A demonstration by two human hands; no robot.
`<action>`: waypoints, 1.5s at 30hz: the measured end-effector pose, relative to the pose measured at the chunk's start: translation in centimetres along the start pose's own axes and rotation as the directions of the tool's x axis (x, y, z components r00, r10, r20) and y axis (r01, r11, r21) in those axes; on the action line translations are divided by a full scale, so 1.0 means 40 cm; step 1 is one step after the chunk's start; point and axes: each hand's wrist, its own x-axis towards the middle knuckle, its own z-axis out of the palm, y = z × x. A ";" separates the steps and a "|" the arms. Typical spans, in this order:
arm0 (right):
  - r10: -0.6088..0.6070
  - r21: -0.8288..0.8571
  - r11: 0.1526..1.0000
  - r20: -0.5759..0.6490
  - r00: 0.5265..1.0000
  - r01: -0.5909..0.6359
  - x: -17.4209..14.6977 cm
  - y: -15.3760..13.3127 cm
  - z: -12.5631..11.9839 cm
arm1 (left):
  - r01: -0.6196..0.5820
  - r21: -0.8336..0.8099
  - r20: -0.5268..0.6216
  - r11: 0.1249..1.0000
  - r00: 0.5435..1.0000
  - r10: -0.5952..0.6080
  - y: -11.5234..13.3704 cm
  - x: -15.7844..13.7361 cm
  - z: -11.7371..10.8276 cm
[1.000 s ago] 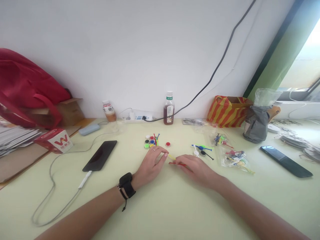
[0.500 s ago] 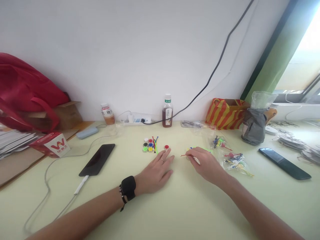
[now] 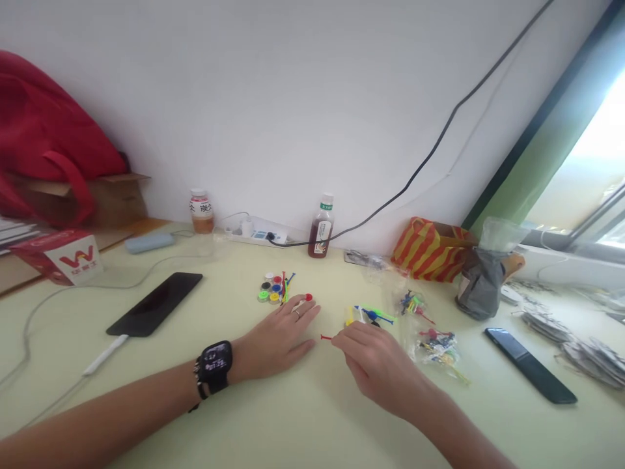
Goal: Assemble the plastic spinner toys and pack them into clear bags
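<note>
My left hand [image 3: 273, 342] lies flat on the table with its fingers spread, wearing a ring and a black watch. At its fingertips is a small red disc [image 3: 308, 297]; I cannot tell whether they touch. My right hand [image 3: 378, 361] pinches a thin red plastic stick [image 3: 326, 337], whose end points at the left hand. Just behind the right hand lie loose pieces, among them a blue stick [image 3: 374, 314], a white one and a yellow piece, partly hidden. Small round coloured discs [image 3: 275, 297] stand grouped beyond the left hand, beside several coloured sticks [image 3: 285, 283].
Clear bags of small plastic parts [image 3: 437, 348] lie right of my right hand. A dark phone [image 3: 530, 365] is farther right; another phone [image 3: 155, 304], on a cable, lies left. A drink bottle [image 3: 321, 227], a power strip [image 3: 263, 231] and a striped bag [image 3: 430, 251] line the wall.
My right hand has drawn back toward me and the left hand with the red stick, uncovering the loose blue and white pieces. The camera view has tilted. My left hand stays flat.
</note>
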 end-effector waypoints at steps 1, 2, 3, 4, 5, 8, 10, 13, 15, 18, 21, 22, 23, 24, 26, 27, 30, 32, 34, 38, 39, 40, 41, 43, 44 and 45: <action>0.000 0.009 1.000 -0.005 1.000 0.000 -0.003 0.005 0.001 | 0.012 0.007 -0.018 1.000 1.000 -0.012 -0.006 0.000 0.004; 0.003 0.026 1.000 -0.013 1.000 -0.003 -0.007 0.010 0.002 | 0.029 0.023 -0.027 0.999 0.999 -0.029 -0.013 0.001 0.009; 0.011 0.050 0.999 -0.024 1.000 -0.010 -0.012 0.014 0.003 | 0.050 0.039 -0.029 0.998 0.998 -0.049 -0.021 0.004 0.013; 0.025 0.078 0.997 -0.038 0.999 -0.022 -0.017 0.018 0.005 | 0.065 0.052 -0.020 0.997 0.998 -0.064 -0.028 0.007 0.015; 0.046 0.110 0.993 -0.046 0.998 -0.041 -0.022 0.022 0.008 | 0.075 0.057 -0.006 0.996 0.997 -0.075 -0.033 0.011 0.014; 0.133 0.224 0.967 -0.033 0.991 -0.122 -0.039 0.033 0.018 | 0.067 0.013 0.032 0.998 0.997 -0.067 -0.031 0.018 -0.002; 0.202 0.309 0.932 -0.015 0.979 -0.188 -0.046 0.037 0.024 | 0.053 -0.035 0.047 0.998 0.998 -0.051 -0.014 0.016 -0.018; 0.306 0.456 0.843 0.027 0.952 -0.284 -0.041 0.029 0.031 | 0.083 -0.163 0.126 0.983 0.990 -0.063 0.016 -0.002 -0.036; 0.331 0.556 0.767 0.085 0.940 -0.321 -0.031 0.015 0.037 | 0.126 -0.241 0.158 0.962 0.983 -0.089 0.028 -0.021 -0.034; 0.342 0.679 0.645 0.153 0.927 -0.350 -0.016 -0.009 0.055 | 0.165 -0.297 0.151 0.940 0.981 -0.125 0.030 -0.042 -0.019; 0.375 0.768 0.526 0.175 0.910 -0.365 -0.013 -0.025 0.076 | 0.198 -0.351 0.152 0.915 0.976 -0.153 0.030 -0.045 -0.011; 0.383 0.788 0.498 0.174 0.907 -0.362 -0.015 -0.028 0.082 | 0.215 -0.371 0.161 0.903 0.973 -0.166 0.032 -0.042 -0.012; 0.391 0.802 0.480 0.165 0.905 -0.354 -0.017 -0.031 0.086 | 0.237 -0.395 0.172 0.888 0.968 -0.181 0.037 -0.039 -0.014; 0.397 0.814 0.470 0.152 0.905 -0.343 -0.019 -0.034 0.090 | 0.260 -0.422 0.183 0.869 0.963 -0.199 0.043 -0.035 -0.016; 0.401 0.834 0.452 0.128 0.907 -0.318 -0.021 -0.042 0.096 | 0.300 -0.479 0.193 0.825 0.953 -0.235 0.058 -0.028 -0.018; 0.396 0.845 0.438 0.125 0.910 -0.307 -0.021 -0.046 0.099 | 0.314 -0.512 0.196 0.800 0.949 -0.247 0.066 -0.025 -0.017; 0.361 0.873 0.396 0.138 0.922 -0.285 -0.018 -0.060 0.111 | 0.337 -0.631 0.217 0.699 0.942 -0.258 0.084 -0.017 -0.010; 0.354 0.872 0.397 0.141 0.925 -0.285 -0.015 -0.067 0.120 | 0.348 -0.711 0.248 0.611 0.937 -0.245 0.091 -0.013 -0.006; 0.366 0.861 0.415 0.138 0.920 -0.294 -0.011 -0.071 0.129 | 0.350 -0.765 0.268 0.541 0.936 -0.227 0.094 -0.009 -0.005; 0.406 0.845 0.436 0.123 0.906 -0.310 -0.003 -0.070 0.137 | 0.330 -0.784 0.230 0.526 0.941 -0.248 0.092 -0.004 -0.003; 0.411 0.844 0.438 0.119 0.904 -0.310 -0.002 -0.068 0.138 | 0.329 -0.770 0.217 0.546 0.941 -0.261 0.091 -0.003 -0.001; 0.414 0.843 0.442 0.112 0.904 -0.306 -0.002 -0.066 0.139 | 0.329 -0.751 0.206 0.572 0.940 -0.270 0.089 -0.004 0.001; 0.412 0.840 0.452 0.101 0.905 -0.300 -0.003 -0.064 0.140 | 0.325 -0.728 0.193 0.603 0.942 -0.274 0.088 -0.005 0.002; 0.394 0.825 0.495 0.069 0.917 -0.274 -0.008 -0.060 0.141 | 0.301 -0.677 0.162 0.671 0.951 -0.264 0.086 -0.007 0.003; 0.373 0.810 0.525 0.054 0.926 -0.259 -0.012 -0.057 0.141 | 0.284 -0.653 0.145 0.702 0.957 -0.252 0.087 -0.009 0.003; 0.348 0.794 0.557 0.044 0.936 -0.244 -0.015 -0.055 0.140 | 0.265 -0.633 0.129 0.728 0.963 -0.238 0.087 -0.010 0.003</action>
